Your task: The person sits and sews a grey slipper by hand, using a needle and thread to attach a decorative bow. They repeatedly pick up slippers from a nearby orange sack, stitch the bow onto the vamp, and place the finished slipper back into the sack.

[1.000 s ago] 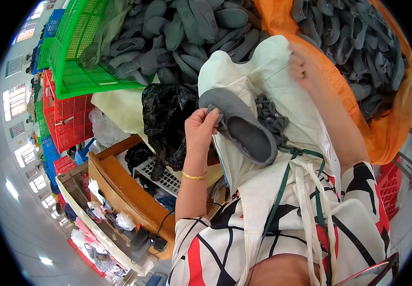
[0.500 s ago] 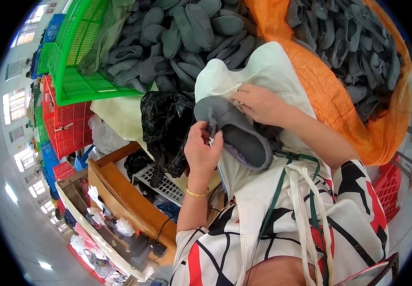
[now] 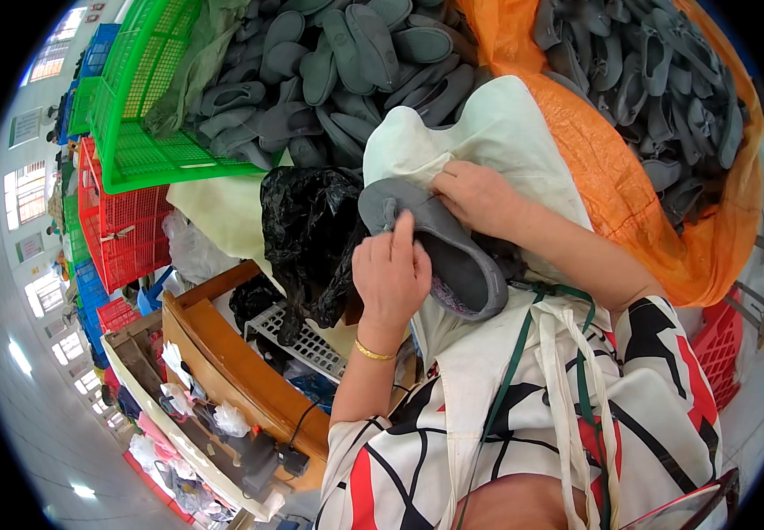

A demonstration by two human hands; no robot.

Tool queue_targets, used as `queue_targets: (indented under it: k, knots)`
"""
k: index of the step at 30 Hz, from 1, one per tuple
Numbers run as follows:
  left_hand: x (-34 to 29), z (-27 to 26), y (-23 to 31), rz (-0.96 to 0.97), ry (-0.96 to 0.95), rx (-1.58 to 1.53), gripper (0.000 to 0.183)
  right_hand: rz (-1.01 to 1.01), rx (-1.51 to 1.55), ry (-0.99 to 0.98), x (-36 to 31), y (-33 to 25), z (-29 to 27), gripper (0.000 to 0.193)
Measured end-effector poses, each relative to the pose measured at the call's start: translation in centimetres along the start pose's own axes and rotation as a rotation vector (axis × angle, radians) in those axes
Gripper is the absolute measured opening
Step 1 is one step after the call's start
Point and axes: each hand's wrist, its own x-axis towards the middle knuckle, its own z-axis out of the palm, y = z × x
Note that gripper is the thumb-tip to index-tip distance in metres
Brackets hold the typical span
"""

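A dark grey slip-on shoe (image 3: 463, 274) rests on the white apron over my lap, its opening facing up and its toe pointing away to the left. A small grey bow (image 3: 390, 210) sits on its upper. My left hand (image 3: 391, 276) reaches over the shoe's left side, index finger stretched out against the bow and thumb apart from it. My right hand (image 3: 477, 200) has its fingers curled at the shoe's far right edge, gripping it; the fingertips are partly hidden. A yellow bangle circles my left wrist.
Ahead, a green crate (image 3: 148, 159) adjoins a heap of grey shoes (image 3: 338, 66). More shoes fill an orange sack (image 3: 576, 132) at right. A black plastic bag (image 3: 307, 230) hangs left of the shoe, near a wooden drawer unit (image 3: 232, 353). Red crates (image 3: 130, 225) stand farther left.
My left hand has let go of its pinch by the bow and now lays its index finger on it. My right hand has shifted slightly along the shoe's edge.
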Motion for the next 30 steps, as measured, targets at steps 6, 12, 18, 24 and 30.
queue_targets:
  k: [6,12,18,24,30]
  knots:
    - [-0.2,1.3,-0.4,-0.256,0.041,-0.19,0.054,0.198,0.114,0.369,3.2,-1.1,-1.0,0.013]
    - [-0.2,3.6,0.3,-0.504,0.132,-0.465,0.046,0.5,1.501,0.191,5.5,-5.8,1.6,0.019]
    - [-0.4,4.3,-2.1,-0.204,0.182,-0.287,0.041,0.688,1.611,0.091,4.4,-7.7,-0.4,0.021]
    - [3.6,2.7,-0.9,0.01,0.197,-0.282,0.046,0.572,1.628,0.335,2.7,-8.8,-4.5,0.025]
    - [4.0,2.6,1.2,0.138,0.033,-0.479,0.039,0.44,1.285,0.343,-2.1,-11.0,-5.6,0.027]
